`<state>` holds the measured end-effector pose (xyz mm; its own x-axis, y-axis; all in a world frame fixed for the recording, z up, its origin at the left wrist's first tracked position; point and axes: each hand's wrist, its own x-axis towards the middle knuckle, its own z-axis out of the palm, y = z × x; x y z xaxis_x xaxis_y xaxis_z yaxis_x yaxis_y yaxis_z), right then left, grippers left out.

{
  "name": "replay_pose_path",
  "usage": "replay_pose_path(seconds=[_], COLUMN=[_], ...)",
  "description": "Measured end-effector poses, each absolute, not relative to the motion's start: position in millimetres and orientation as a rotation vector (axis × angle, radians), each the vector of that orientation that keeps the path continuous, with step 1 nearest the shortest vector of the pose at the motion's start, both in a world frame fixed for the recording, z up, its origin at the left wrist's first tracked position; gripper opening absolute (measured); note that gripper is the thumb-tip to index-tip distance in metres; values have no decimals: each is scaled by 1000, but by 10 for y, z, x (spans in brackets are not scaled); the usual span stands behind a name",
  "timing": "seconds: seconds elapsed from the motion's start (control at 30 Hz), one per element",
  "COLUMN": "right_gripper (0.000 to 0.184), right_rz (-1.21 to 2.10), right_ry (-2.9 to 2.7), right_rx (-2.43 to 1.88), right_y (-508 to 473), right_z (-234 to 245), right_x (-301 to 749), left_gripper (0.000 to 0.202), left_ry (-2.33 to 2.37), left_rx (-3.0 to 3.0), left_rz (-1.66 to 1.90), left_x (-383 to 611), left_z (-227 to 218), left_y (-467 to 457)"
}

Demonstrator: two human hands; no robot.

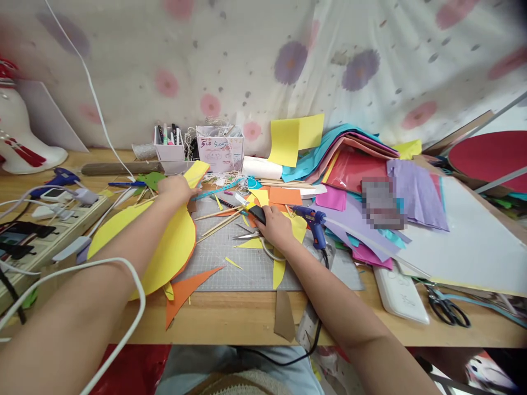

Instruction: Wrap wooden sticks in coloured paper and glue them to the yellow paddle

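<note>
My left hand is closed around the narrow upper part of a large rounded yellow paper cutout, whose edge shows orange beneath. Its strip-like end sticks up past my fingers. Over the grey cutting mat, my right hand grips a black-handled tool with a pale flat end; its exact kind is unclear. Just below that hand lie scissors with open blades. Thin wooden sticks and yellow and orange paper scraps are scattered between the hands. A blue glue gun rests to the right.
Stacked coloured paper lies at the back right, near a white board. Black scissors lie at the front right. Pen boxes stand behind. A white cable loops across my left forearm; a power strip sits left.
</note>
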<state>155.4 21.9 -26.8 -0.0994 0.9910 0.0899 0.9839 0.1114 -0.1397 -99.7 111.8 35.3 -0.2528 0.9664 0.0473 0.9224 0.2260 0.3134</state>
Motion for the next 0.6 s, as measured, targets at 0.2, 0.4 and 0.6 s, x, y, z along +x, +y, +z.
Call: replay_pose_path(seconds=[0.2, 0.4, 0.6], right_gripper=[37, 37, 38], right_rz=[50, 205, 457], right_ry=[-2044, -1895, -1849], right_rx=[-1816, -1591, -1581], right_y=[192, 211, 151], right_z=[-280, -241, -101], right_x=[1484, 1534, 1593], left_gripper=[46, 42, 31], left_ry=[2401, 1899, 1680], left_rx=[1913, 2117, 2065], left_rz=[488, 509, 683], left_x=[-637, -180, -89], left_z=[315, 180, -224], left_y=[838, 261, 8])
